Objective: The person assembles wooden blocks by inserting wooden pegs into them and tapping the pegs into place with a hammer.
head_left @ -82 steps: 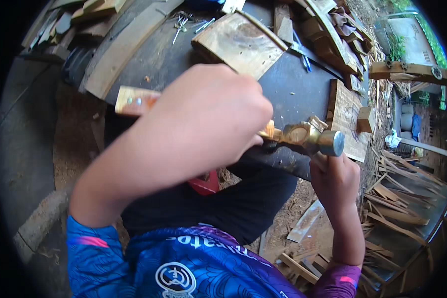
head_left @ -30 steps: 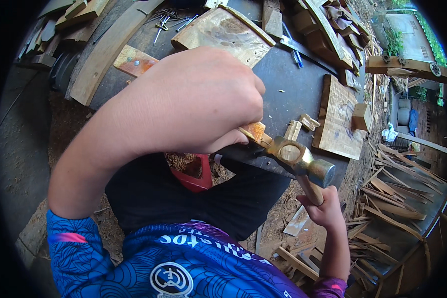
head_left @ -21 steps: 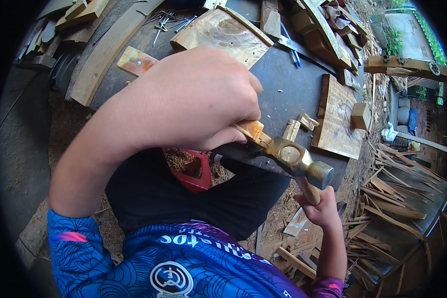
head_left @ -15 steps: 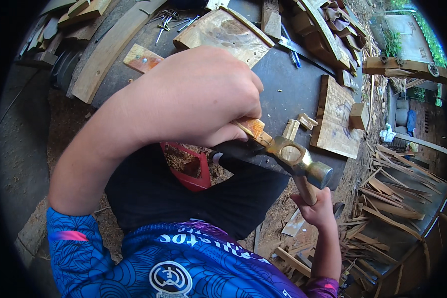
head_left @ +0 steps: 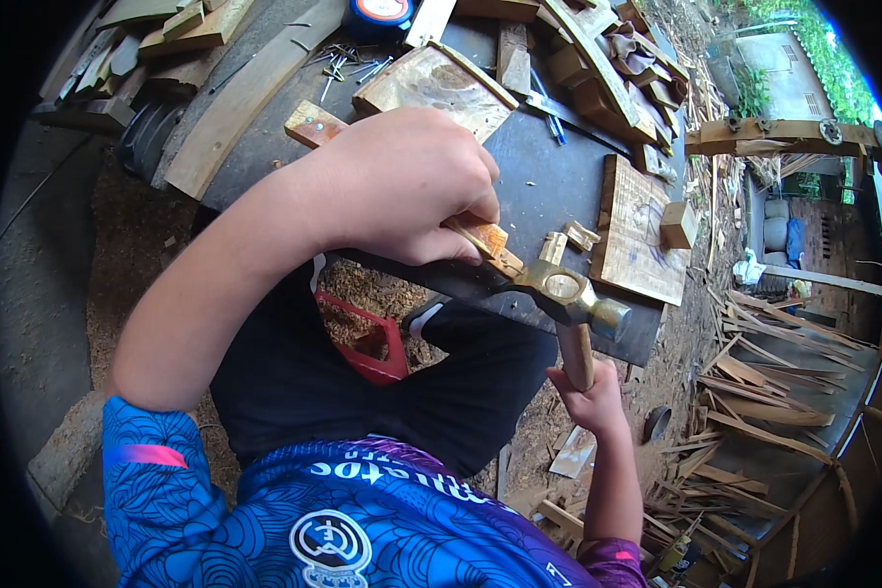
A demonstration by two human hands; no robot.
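My left hand (head_left: 402,181) is closed around a narrow, orange-stained wooden piece (head_left: 489,238) over the front edge of the dark bench (head_left: 549,176); its far end, with metal fastenings, sticks out beyond my knuckles. The brass-coloured hammer head (head_left: 568,296) lies at the piece's right end; whether they touch I cannot tell. Below it, my right hand (head_left: 590,400) grips the hammer's wooden handle. Two small wood offcuts (head_left: 556,245) are just behind the head.
Nails (head_left: 348,67), a pale board (head_left: 431,88) and blue pens (head_left: 551,122) are on the bench, with wood piles at both sides. A board (head_left: 637,255) bears a block (head_left: 678,225) at right. Below are a red frame (head_left: 387,363), my legs and scattered scraps.
Compared with the earliest frame, the hammer and my right hand are lower and farther left, my hand farther from the head along the handle. Recently the view has shifted slightly; both grips persist.
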